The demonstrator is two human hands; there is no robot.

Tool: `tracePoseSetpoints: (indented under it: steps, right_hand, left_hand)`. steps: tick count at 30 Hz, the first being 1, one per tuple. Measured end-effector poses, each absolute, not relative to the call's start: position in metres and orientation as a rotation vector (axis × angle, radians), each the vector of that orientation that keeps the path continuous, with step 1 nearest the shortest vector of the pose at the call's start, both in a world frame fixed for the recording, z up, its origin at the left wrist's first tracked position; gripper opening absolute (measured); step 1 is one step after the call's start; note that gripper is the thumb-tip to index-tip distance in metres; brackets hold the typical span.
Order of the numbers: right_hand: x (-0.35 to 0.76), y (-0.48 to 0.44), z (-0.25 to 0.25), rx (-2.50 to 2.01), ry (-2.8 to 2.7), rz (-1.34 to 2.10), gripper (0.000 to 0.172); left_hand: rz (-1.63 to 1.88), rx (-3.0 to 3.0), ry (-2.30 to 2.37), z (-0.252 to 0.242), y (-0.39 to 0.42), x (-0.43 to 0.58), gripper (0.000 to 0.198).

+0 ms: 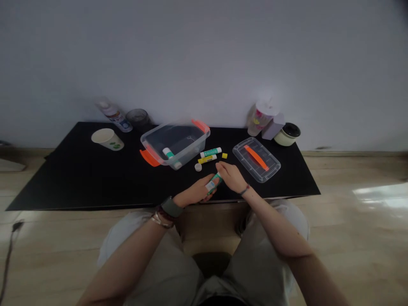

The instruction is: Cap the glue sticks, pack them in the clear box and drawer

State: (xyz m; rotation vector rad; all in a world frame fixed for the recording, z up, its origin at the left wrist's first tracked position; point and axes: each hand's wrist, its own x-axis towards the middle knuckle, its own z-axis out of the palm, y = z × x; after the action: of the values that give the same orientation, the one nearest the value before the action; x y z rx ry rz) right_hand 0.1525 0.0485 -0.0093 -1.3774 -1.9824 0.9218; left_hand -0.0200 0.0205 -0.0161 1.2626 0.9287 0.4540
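My left hand (195, 194) is shut around a white glue stick with a green label (213, 182), held above the black tabletop (79, 178). My right hand (231, 176) pinches the stick's upper end, and its fingers hide that end. Just beyond my hands lie a white cap (198, 167), a green-labelled glue stick (210, 152), a yellow-labelled glue stick (207, 159) and a small yellow cap (225, 156). To the left, a clear plastic box with orange handles (175, 142) holds another green-labelled glue stick (169, 154), which leans against its near wall.
A clear lid with an orange handle (256, 159) lies right of my hands. A paper cup (107, 139) lies at the left. A spray bottle (114, 115), dark cup (137, 119), tumbler (263, 117), lilac box (273, 126) and cream pot (287, 134) line the back by the wall.
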Motion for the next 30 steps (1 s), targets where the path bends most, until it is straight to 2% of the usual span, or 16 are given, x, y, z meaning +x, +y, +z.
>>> tracePoseSetpoints:
  steps: [3,6,11,17,20,24,27,30]
  right_hand:
    - [0.158,0.043,0.003,-1.074,-1.963,1.042,0.037]
    - [0.161,0.037,0.013,-0.978,-1.968,1.048,0.036]
    - [0.155,0.038,0.007,-1.193,-2.020,0.876,0.031]
    - [0.151,0.047,-0.016,-1.538,-2.054,0.913,0.030]
    - [0.154,0.046,-0.015,-1.389,-2.029,0.987,0.036]
    - [0.160,0.039,0.001,-1.018,-1.959,1.088,0.038]
    - [0.160,0.036,0.010,-1.008,-1.963,1.019,0.036]
    - [0.157,0.038,0.008,-1.145,-2.047,0.905,0.033]
  left_hand:
    - [0.345,0.900,0.618,-0.010,0.019,-0.022,0.048]
    - [0.294,0.757,0.496,-0.005,0.017,-0.022,0.050]
    - [0.330,0.896,0.606,-0.007,0.019,-0.023,0.051]
    - [0.426,1.391,1.075,-0.019,0.015,-0.019,0.043]
    - [0.428,1.238,1.006,-0.017,0.014,-0.018,0.043]
    - [0.322,0.853,0.609,-0.006,0.016,-0.021,0.052]
    - [0.323,0.845,0.562,-0.003,0.015,-0.022,0.054]
    - [0.432,1.049,0.725,-0.007,0.013,-0.021,0.052]
